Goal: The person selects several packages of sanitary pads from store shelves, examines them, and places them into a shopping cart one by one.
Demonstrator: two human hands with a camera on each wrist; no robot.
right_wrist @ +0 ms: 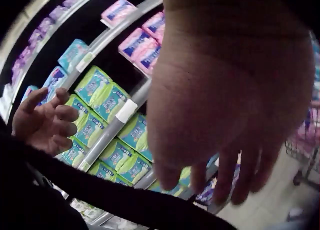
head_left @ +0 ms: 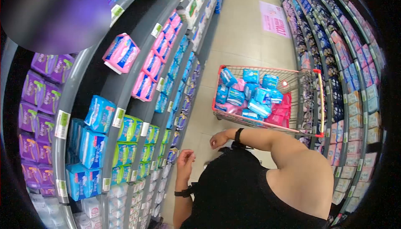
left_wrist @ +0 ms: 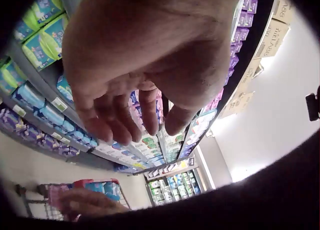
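Note:
My left hand hangs beside the shelves, its fingers loosely bent and nothing in it; in the left wrist view the same hand fills the upper middle, fingers relaxed. The right hand is empty too, held in front of the body near the cart's lower left corner, touching nothing; in the right wrist view its fingers hang down loosely. A wire cart holds several blue packs and pink packs.
Shelves on the left carry blue packs, green packs, pink packs and purple packs. One pink pack stands alone on a shelf. More stocked shelves line the right side. A pink sign lies on the aisle floor.

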